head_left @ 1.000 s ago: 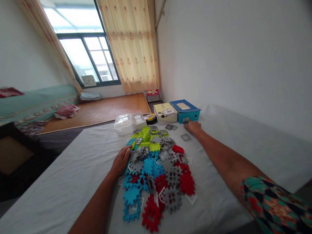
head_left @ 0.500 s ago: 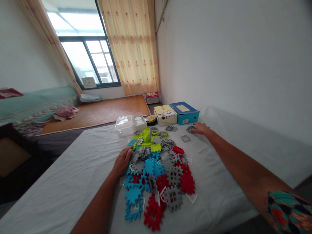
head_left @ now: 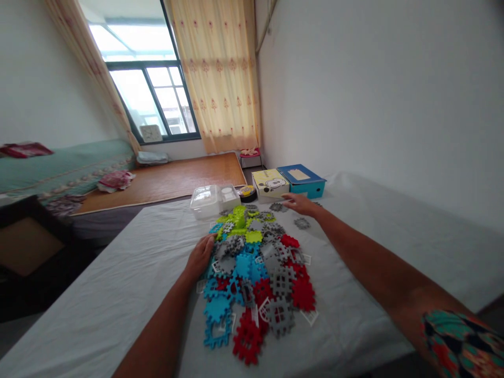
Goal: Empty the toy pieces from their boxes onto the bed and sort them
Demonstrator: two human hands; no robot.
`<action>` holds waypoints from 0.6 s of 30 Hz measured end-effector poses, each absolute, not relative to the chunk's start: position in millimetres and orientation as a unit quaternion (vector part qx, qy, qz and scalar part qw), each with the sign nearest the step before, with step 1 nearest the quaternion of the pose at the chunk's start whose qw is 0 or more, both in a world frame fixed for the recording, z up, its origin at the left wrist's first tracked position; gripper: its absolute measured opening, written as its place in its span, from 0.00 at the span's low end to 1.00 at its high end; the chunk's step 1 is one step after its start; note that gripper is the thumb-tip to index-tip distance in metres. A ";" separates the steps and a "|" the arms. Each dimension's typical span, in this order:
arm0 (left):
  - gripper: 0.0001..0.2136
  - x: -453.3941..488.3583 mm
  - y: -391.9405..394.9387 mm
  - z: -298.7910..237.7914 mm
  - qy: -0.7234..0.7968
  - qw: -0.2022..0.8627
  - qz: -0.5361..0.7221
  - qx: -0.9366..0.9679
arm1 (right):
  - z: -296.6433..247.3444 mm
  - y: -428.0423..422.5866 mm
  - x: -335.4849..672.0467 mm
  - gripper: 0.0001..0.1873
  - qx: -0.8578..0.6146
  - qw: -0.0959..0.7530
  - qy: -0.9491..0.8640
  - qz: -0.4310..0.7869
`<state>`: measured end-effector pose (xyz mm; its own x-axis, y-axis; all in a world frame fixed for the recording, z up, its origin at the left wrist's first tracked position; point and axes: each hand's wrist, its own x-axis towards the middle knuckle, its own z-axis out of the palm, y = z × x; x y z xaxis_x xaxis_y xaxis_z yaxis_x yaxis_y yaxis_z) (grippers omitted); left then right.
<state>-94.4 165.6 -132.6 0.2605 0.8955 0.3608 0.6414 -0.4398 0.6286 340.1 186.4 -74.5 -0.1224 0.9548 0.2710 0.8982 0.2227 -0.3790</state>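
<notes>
The grey toothed piece (head_left: 277, 208) lies flat on the far part of the tabletop (head_left: 129, 262), just beyond the right side of the heap of toothed pieces (head_left: 252, 262). It sits at the left of the right hand's (head_left: 300, 204) fingertips, on their near side, and that hand is much the closer of the two; the left hand (head_left: 202, 255) is well apart, on the opposite side of the heap. The piece seems to overlap another, so the outline looks longer left to right than near to far. The heap's long axis runs near to far, green at the far end, then blue, red and grey.

The right hand points left, fingers stretched and slightly parted; at this distance I cannot tell whether they grip anything or touch the piece. The left hand rests loosely against the heap's left edge, fingers extended, with nothing visible in its hold. A second grey piece (head_left: 302, 223) lies apart, nearer than the right hand.

Farther out stand a clear plastic box (head_left: 205, 202), a round dark tin (head_left: 247, 193) with a yellow label, a yellow box (head_left: 271, 183) printed with a cartoon face, and a blue box (head_left: 302, 181) bearing a pale panel. No brand or lettering is readable.
</notes>
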 end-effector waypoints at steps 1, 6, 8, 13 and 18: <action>0.28 -94.4 164.8 -131.8 0.497 0.182 0.349 0.773 | -71.4 187.3 335.2 0.24 -0.585 0.218 -0.776 0.094; 0.28 -94.1 161.7 -128.6 0.491 0.193 0.348 0.775 | -80.3 176.8 353.6 0.28 -0.637 0.084 -0.751 0.150; 0.28 -94.3 162.2 -128.7 0.496 0.197 0.345 0.772 | -90.6 170.2 367.1 0.32 -0.633 0.066 -0.756 0.153; 0.28 -94.5 164.2 -129.1 0.502 0.192 0.337 0.773 | -115.2 163.1 372.4 0.19 -0.588 0.136 -0.790 0.110; 0.27 -94.3 162.6 -127.0 0.504 0.184 0.335 0.775 | -120.2 169.8 373.6 0.20 -0.700 0.257 -0.666 -0.024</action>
<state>-94.3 162.6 -127.0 0.2683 0.9037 0.3335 0.6571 -0.4249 0.6227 373.6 169.8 -120.2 0.1129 0.9198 0.3757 0.9447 0.0178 -0.3273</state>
